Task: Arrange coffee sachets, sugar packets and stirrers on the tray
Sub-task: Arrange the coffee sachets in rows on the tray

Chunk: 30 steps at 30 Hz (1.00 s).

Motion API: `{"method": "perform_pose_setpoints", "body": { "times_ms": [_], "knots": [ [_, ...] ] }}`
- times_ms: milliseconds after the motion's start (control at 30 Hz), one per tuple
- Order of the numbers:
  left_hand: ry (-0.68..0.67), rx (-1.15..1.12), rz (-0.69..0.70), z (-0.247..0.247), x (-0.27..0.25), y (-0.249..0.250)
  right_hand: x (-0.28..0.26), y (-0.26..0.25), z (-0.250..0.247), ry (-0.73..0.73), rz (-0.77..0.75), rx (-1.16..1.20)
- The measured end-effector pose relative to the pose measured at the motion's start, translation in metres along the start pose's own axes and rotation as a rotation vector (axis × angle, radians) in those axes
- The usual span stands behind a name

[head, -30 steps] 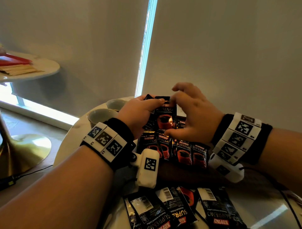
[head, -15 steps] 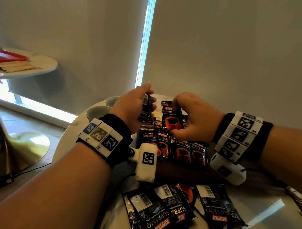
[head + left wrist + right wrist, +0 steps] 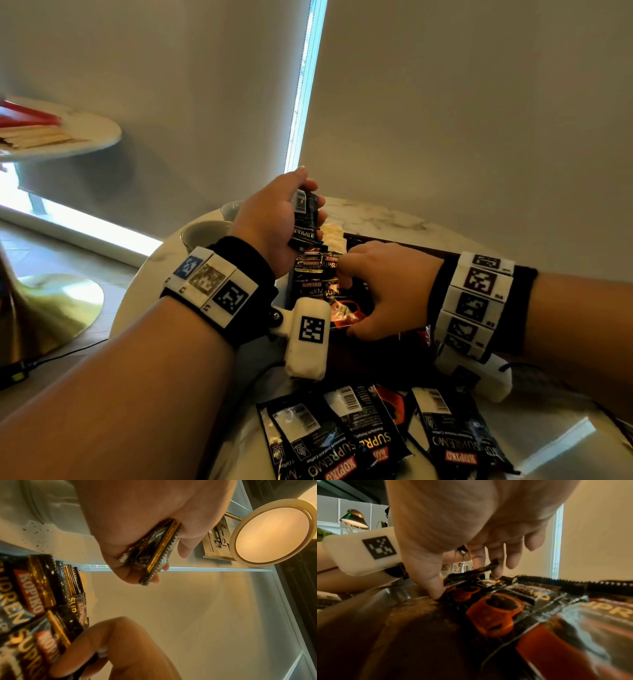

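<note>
Since half a second ago the right hand (image 3: 387, 291) has dropped onto the tray (image 3: 404, 240), its grip pinching a sachet (image 3: 346, 308) down into the row. Left hand (image 3: 274, 219), raised just behind that row, grips a spare sachet (image 3: 305, 219), long axis upright, nearer the row's open end.

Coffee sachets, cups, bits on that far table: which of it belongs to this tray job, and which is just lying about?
Part of the job:
- sachet held in the left hand
- sachets on the tray under the right hand
- loose sachets nearest the camera
- pale packets
- tray

Lying about:
- two cups
- side table
- cable
</note>
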<state>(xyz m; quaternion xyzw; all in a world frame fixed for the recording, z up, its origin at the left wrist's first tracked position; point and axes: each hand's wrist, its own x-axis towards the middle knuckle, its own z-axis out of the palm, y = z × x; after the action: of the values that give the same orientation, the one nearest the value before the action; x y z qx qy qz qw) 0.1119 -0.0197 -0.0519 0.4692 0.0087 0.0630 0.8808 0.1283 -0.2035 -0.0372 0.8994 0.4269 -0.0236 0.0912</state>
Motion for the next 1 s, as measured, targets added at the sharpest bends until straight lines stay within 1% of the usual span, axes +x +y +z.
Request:
{"method": "perform_pose_setpoints", "body": {
  "times_ms": [100, 300, 500, 667, 800, 867, 933, 1000],
  "knots": [
    [0.004, -0.009, 0.003, -0.001, 0.0, 0.001, 0.002, -0.002, -0.002, 0.001, 0.005, -0.02],
    [0.0, -0.032, 0.001, 0.0, 0.0, 0.0, 0.005, -0.004, -0.001, -0.053, 0.016, -0.084],
    [-0.032, -0.112, -0.003, -0.002, -0.002, 0.001, 0.004, -0.004, -0.002, -0.024, 0.033, -0.088],
    [-0.008, -0.106, -0.001, -0.001, 0.0, 0.0, 0.0, -0.001, -0.004, 0.019, 0.064, -0.033],
    [0.016, -0.052, 0.001, 0.0, 0.002, -0.003, -0.004, 0.005, -0.006, 0.064, 0.098, 0.041],
    [0.003, -0.029, -0.008, 0.0, 0.002, -0.003, -0.005, 0.008, -0.008, 0.103, 0.114, 0.076],
    [-0.026, -0.014, -0.031, 0.0, 0.001, -0.002, -0.006, 0.012, -0.01, 0.201, 0.142, 0.143],
    [-0.037, 0.008, -0.047, -0.001, 0.001, -0.002, -0.006, 0.016, -0.01, 0.339, 0.172, 0.246]
  ]
}}
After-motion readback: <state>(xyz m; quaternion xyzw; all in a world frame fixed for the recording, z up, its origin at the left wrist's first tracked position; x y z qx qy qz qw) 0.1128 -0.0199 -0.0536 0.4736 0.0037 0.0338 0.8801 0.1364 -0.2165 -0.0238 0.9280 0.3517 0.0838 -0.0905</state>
